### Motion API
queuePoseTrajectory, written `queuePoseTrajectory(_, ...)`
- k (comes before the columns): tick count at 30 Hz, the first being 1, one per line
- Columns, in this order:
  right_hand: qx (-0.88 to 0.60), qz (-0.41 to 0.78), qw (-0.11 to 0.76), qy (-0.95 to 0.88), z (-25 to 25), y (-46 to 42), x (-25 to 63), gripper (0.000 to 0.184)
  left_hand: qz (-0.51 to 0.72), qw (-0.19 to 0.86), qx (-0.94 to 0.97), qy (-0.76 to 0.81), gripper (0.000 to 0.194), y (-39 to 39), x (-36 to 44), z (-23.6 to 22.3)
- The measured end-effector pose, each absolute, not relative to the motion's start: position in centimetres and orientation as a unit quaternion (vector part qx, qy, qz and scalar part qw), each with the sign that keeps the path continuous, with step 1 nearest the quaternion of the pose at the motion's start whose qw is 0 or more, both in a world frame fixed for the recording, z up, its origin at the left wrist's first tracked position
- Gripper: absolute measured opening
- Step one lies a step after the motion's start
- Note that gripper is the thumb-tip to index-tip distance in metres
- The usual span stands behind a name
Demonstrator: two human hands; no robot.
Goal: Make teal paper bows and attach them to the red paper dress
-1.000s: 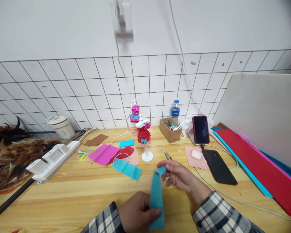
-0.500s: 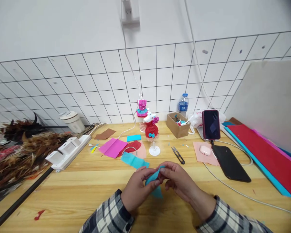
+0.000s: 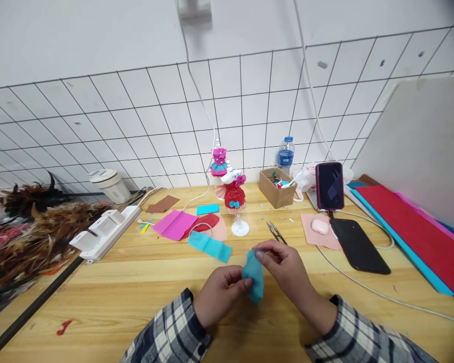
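Between my hands is a strip of turquoise crepe paper (image 3: 254, 276), bent into a short, wrinkled shape above the table. My left hand (image 3: 221, 292) pinches its lower left side between thumb and fingers. At its top edge, my right hand (image 3: 287, 272) grips it with thumb and fingertips. Just beyond lies a second turquoise crepe paper piece (image 3: 209, 245), flat on the wood. A small figure in a red ruffled dress (image 3: 235, 194) stands on a white round base behind my hands. Thread snips (image 3: 276, 232) lie beyond my right hand.
Pink paper (image 3: 174, 225) and red paper (image 3: 208, 222) lie left of centre. A cardboard box (image 3: 277, 188) of scraps stands at the back. On the right are a black phone (image 3: 359, 246), a propped phone (image 3: 329, 185) and long coloured sheets. A power strip (image 3: 106, 232) and feathers (image 3: 41, 237) occupy the left.
The strip was held out long, with my right hand at its upper end; now it is folded shorter between both hands. My hands have come closer together. The view has shifted and tilted down.
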State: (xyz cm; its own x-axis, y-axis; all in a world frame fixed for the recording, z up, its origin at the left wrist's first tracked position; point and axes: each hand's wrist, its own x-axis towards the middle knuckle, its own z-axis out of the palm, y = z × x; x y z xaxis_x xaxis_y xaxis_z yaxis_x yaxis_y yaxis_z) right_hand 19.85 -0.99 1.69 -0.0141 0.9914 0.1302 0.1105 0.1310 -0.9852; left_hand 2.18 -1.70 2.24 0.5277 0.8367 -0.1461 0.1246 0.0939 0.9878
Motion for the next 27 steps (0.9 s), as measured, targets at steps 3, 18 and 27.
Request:
queuePoseTrajectory(3, -0.498, 0.429, 0.472, -0.587, 1.3, 0.1, 21.1, 0.036, 0.292, 0.676, 0.550, 0.395, 0.039, -1.6, 2.2, 1.7)
queuePoseTrajectory(18, -0.697, 0.116, 0.117, -0.698, -2.0, 4.9, 25.5, 0.017, 0.381, 0.746, 0.400, 0.372, 0.038, -0.9, 1.6, 1.7)
queuePoseTrajectory(27, -0.595, 0.245, 0.173, -0.746, 0.3, 2.5, 25.9, 0.019, 0.402, 0.720, 0.421, 0.377, 0.044, -0.5, 1.5, 1.8)
